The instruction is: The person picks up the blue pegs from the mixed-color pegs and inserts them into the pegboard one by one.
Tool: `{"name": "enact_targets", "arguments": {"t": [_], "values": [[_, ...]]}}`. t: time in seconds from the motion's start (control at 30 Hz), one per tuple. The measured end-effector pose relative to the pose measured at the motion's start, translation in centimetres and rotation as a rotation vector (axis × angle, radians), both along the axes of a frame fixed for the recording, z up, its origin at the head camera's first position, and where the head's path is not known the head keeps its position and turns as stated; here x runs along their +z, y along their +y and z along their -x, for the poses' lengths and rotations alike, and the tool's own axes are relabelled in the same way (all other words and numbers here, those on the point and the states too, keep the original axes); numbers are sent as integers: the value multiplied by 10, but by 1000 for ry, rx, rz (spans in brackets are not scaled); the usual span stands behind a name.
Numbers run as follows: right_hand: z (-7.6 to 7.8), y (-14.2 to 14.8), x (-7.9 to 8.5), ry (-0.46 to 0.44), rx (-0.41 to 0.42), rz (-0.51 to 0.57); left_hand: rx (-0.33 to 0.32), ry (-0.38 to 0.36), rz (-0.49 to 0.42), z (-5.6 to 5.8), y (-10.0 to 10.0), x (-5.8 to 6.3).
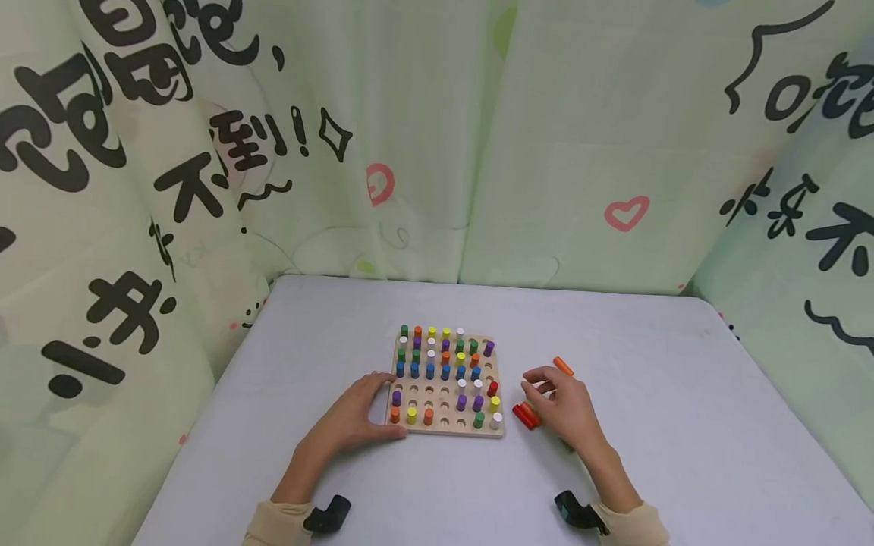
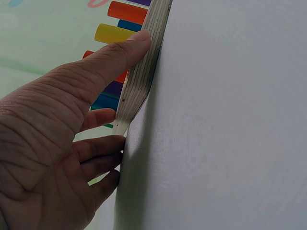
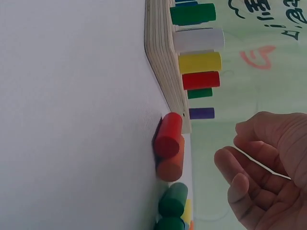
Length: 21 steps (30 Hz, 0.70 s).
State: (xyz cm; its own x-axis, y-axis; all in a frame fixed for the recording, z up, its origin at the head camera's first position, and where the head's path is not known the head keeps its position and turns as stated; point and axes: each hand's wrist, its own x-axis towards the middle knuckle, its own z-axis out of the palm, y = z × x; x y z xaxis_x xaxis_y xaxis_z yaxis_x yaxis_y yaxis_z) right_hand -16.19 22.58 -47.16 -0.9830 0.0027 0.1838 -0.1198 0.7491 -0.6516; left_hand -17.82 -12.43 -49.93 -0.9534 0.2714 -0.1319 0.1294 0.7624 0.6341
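A wooden pegboard (image 1: 447, 431) stands on the table, filled with coloured pegs, among them a row of blue pegs (image 1: 430, 371); several holes toward the front are bare. My left hand (image 1: 351, 418) holds the board's front left corner, its thumb (image 2: 139, 43) on the front edge and its fingers along the left side. To the right of the board, my right hand (image 1: 565, 406) hovers over loose pegs, fingers loosely bent with nothing between them. A loose red peg (image 3: 169, 136) and an orange peg (image 3: 171, 165) lie beneath it, with green pegs (image 3: 173, 200) close by.
Another orange peg (image 1: 563, 365) lies just beyond the right hand. A white cloth covers the table (image 1: 273, 379). Pale green curtains (image 1: 546, 152) with printed characters hang behind and at both sides.
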Motion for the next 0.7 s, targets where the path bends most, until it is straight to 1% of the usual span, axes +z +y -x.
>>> {"name": "enact_targets", "arguments": {"t": [0.2, 0.4, 0.7], "values": [[-5, 14, 0, 16, -36, -14, -2, 4, -8, 0, -1, 0], [-9, 29, -1, -22, -82, -18, -1, 3, -15, 0, -1, 1], [-16, 50, -3, -61, -111, -33, -4, 2, -24, 0, 0, 2]]}}
